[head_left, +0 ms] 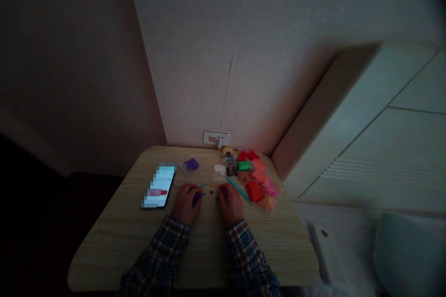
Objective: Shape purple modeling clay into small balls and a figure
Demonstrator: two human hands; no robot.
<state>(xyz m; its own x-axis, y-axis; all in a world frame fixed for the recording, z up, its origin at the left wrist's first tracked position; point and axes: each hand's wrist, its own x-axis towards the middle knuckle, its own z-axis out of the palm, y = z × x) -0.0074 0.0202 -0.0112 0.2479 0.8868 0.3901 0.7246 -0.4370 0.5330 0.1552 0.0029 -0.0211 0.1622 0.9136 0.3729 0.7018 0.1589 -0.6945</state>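
Observation:
My left hand (186, 204) is closed around a lump of purple modelling clay (197, 197), which shows between thumb and fingers. Just beyond it, a thin teal stick (202, 185) pokes out by the fingertips. My right hand (231, 205) rests on the table with thumb and fingers pinched together; whatever may be between them is too small and dark to make out. Small purple clay balls (211, 192) lie between the two hands, one of them close to the right fingertips. Right of that hand lies a teal modelling tool (239, 190), slanting across the wood.
A lit phone (160, 188) lies left of my hands. Toward the back are a bag with purple clay (191, 164) and a white packet (219, 170). Several red, pink, orange and green clay packets (254, 191) pile up at the right. A wall socket (216, 138) sits behind the table (205, 260).

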